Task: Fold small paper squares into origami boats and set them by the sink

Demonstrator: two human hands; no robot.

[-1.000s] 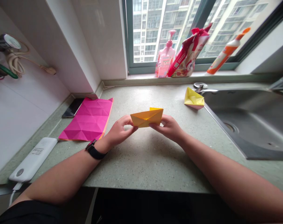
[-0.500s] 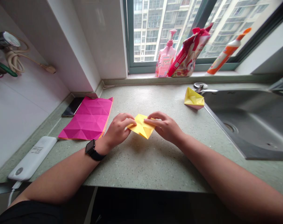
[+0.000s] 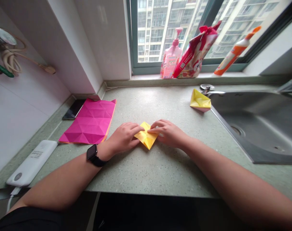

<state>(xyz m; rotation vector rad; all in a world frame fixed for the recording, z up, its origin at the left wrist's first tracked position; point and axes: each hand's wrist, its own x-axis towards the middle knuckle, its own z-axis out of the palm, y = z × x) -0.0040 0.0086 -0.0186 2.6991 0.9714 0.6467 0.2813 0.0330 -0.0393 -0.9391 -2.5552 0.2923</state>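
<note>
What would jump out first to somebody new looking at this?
Probably the creased magenta paper, vivid at the left of the counter. Next, the small yellow folded paper mid-counter, touched by the left hand and right hand, then the pink pump bottle on the windowsill.

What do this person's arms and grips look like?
The left grip and right grip are ungloved hands. The left arm wears a rectangular black smartwatch, with a black sleeve higher up; the right arm shows no sleeve or watch.
</note>
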